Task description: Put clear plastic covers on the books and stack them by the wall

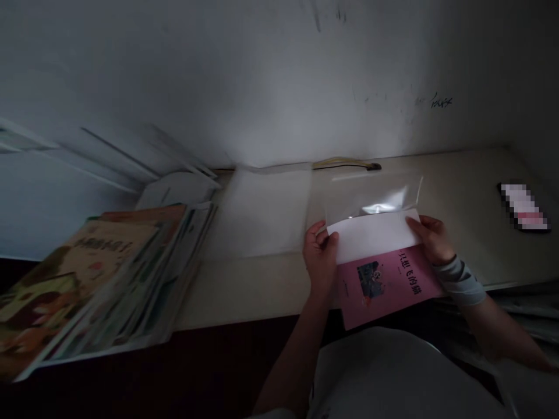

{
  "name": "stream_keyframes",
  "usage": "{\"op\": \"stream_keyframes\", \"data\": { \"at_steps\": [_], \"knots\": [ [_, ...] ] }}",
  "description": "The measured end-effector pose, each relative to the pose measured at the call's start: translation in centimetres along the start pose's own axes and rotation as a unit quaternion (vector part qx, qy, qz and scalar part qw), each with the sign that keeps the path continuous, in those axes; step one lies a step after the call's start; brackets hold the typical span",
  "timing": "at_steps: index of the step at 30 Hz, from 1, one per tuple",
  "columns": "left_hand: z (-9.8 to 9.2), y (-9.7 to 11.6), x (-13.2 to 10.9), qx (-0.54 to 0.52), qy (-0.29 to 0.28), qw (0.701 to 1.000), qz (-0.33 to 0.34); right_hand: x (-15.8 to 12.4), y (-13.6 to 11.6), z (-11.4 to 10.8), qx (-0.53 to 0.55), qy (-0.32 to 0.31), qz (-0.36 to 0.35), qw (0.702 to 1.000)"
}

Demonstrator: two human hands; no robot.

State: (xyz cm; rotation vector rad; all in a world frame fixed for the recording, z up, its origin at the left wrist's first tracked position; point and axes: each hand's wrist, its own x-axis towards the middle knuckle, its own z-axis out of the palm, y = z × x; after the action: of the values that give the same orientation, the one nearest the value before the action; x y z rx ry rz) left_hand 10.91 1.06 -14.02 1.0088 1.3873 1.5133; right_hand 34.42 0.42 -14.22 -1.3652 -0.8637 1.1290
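Note:
A pink book (pixel 382 288) with dark lettering and a small picture on its cover lies tilted at the table's front edge. Across its upper part runs a white paper panel (pixel 371 234); whether it is a page or a folded flap, I cannot tell. A clear plastic book cover (pixel 375 201) extends beyond the white panel and catches the light. My left hand (pixel 321 250) grips the panel's left end, thumb on top. At the right end, my right hand (pixel 432 237) pinches the panel's corner and the plastic beside it. The fingers beneath are partly hidden.
On the left, a stack of picture books (pixel 100 273) leans over the table's front edge. A translucent plastic sheet (pixel 266 209) lies mid-table. Behind it runs a yellow cable (pixel 340 160) along the wall. A phone (pixel 524 206) rests at the right.

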Motion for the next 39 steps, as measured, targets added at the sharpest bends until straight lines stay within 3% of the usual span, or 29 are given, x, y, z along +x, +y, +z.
{"op": "stream_keyframes", "data": {
  "at_steps": [8,14,19,22,26,34,39],
  "knots": [
    [-0.3,0.1,-0.3,-0.029,-0.002,0.999,-0.026,-0.2,-0.5,-0.9,-0.092,-0.082,-0.011,0.992],
    [-0.6,0.3,-0.2,-0.061,-0.011,0.997,-0.043,0.1,0.1,-0.6,-0.073,-0.057,0.013,0.996],
    [-1.3,0.5,-0.2,-0.032,-0.021,0.998,-0.045,-0.7,-0.2,0.3,-0.057,0.013,-0.107,0.993],
    [-1.3,0.8,-0.1,-0.020,-0.051,0.998,-0.040,-0.9,-0.5,0.7,-0.094,0.021,-0.189,0.977],
    [-0.9,1.1,-0.2,0.015,-0.049,0.996,-0.066,-0.9,-0.6,0.7,-0.117,0.021,-0.222,0.968],
    [-0.8,0.6,-0.1,-0.032,-0.087,0.995,-0.046,-0.6,-1.4,0.5,0.077,-0.015,-0.100,0.992],
    [-0.5,0.6,-0.1,-0.036,-0.093,0.994,-0.052,-0.3,-1.6,0.6,0.032,-0.034,-0.002,0.999]
  ]
}}
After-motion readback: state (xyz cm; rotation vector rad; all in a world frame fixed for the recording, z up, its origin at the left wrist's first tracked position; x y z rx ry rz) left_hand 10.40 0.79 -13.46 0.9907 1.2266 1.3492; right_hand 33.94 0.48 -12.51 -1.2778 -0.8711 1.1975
